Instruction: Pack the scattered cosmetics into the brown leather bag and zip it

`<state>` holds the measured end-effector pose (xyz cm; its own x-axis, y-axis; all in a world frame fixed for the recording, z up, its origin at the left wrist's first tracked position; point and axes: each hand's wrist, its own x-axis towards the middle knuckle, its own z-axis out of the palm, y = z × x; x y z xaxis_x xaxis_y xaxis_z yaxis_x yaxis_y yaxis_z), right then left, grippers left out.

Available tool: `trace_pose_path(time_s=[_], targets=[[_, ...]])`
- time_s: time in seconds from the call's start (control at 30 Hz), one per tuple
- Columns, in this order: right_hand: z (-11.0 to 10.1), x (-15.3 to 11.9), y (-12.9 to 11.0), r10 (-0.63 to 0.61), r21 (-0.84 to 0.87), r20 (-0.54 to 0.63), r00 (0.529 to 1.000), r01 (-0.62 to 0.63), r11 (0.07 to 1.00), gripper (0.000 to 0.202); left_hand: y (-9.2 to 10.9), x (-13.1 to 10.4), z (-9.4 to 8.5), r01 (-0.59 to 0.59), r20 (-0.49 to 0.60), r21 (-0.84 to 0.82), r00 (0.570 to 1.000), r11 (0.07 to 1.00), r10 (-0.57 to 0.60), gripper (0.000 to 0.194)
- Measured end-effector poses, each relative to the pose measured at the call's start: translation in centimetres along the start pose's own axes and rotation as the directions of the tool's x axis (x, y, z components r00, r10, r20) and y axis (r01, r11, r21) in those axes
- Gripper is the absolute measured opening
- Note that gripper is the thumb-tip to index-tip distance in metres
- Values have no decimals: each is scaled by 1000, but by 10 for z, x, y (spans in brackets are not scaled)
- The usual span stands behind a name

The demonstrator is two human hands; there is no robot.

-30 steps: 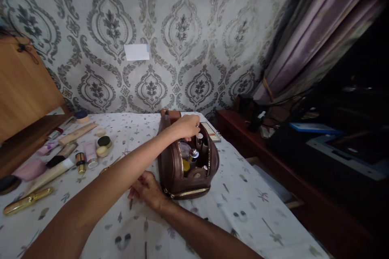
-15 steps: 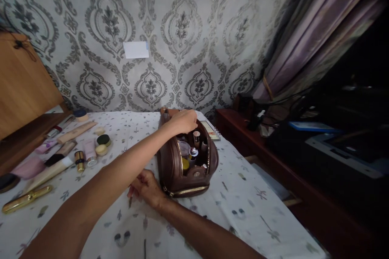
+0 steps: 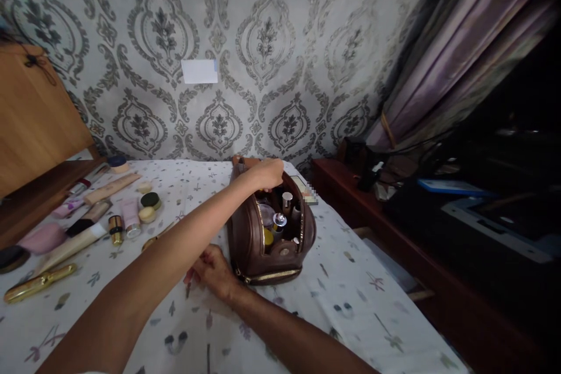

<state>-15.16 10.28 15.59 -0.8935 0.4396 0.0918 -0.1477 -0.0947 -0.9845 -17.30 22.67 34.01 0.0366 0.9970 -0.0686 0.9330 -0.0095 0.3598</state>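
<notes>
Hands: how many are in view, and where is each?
2: the left hand at the opening of the brown bag, its fingertips partly hidden; the right hand beside the bag, partly behind the left forearm.

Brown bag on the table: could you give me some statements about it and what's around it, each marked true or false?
1. The left hand is at the opening of the bag. True.
2. The top of the bag is zipped shut. False: it gapes open, showing a silver-topped bottle inside.
3. The right hand is inside the bag. False: it is beside the bag, low by the cloth.
4. A pink tube lies to the left of the bag. True.
5. The white card lies on the cloth. False: it is up on the wall.
</notes>
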Motion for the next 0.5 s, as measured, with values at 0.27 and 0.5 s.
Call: trace_pose_path(time_s=[0.27,0.5], targets=[[1,-1,-3,21,-13,-9,1000,-22,1000,68,-2,-3,0,-87,-73,146,992,985,99,20],[0,1,3,-2,21,-10,1000,2,1000,68,-7,-5,2,-81,-123,182,987,980,105,21]])
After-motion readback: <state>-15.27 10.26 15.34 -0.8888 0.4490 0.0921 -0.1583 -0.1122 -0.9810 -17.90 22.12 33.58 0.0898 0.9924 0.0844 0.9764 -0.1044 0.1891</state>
